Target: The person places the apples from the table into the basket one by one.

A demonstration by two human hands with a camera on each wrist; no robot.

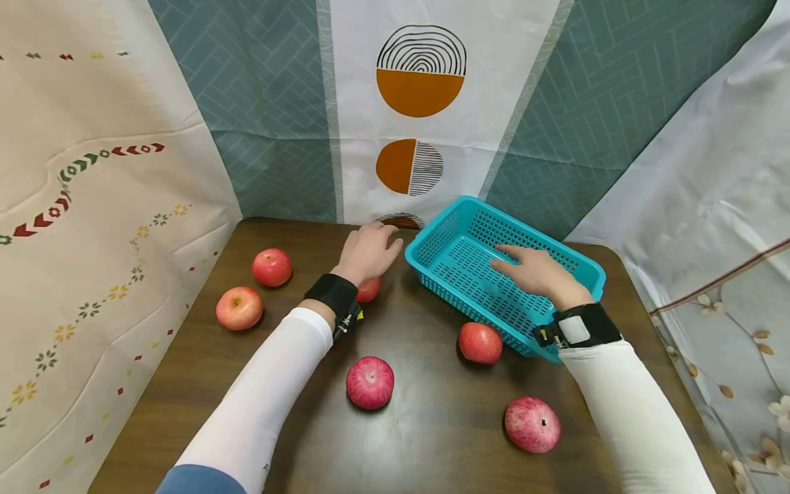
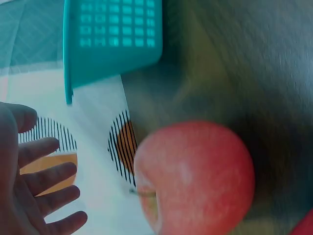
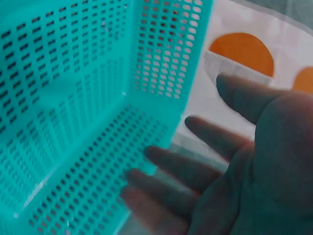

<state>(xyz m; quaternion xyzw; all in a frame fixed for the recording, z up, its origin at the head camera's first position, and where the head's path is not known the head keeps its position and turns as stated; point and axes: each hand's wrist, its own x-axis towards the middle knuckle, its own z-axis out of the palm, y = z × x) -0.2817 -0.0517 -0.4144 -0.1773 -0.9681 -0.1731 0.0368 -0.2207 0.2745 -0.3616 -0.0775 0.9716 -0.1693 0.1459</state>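
Observation:
A turquoise plastic basket (image 1: 453, 278) with perforated walls stands at the back right of the table with nothing in it. Over it hovers my right hand (image 1: 535, 271), fingers spread and holding nothing; the right wrist view shows the open palm (image 3: 220, 181) beside the basket's inside (image 3: 98, 98). My left hand (image 1: 367, 250), also bare, is stretched out above an apple (image 1: 369, 289), left of the basket. That apple (image 2: 195, 178) looms large in the left wrist view, stem showing, apart from the spread left fingers (image 2: 54, 174).
Two apples, one red (image 1: 272, 267) and one paler (image 1: 239, 308), lie at the left. A dark pink round fruit (image 1: 370, 383) sits front centre, another (image 1: 533, 425) front right. One more apple (image 1: 480, 343) lies by the basket's front wall. Patterned cloths (image 1: 271, 103) hang around the table.

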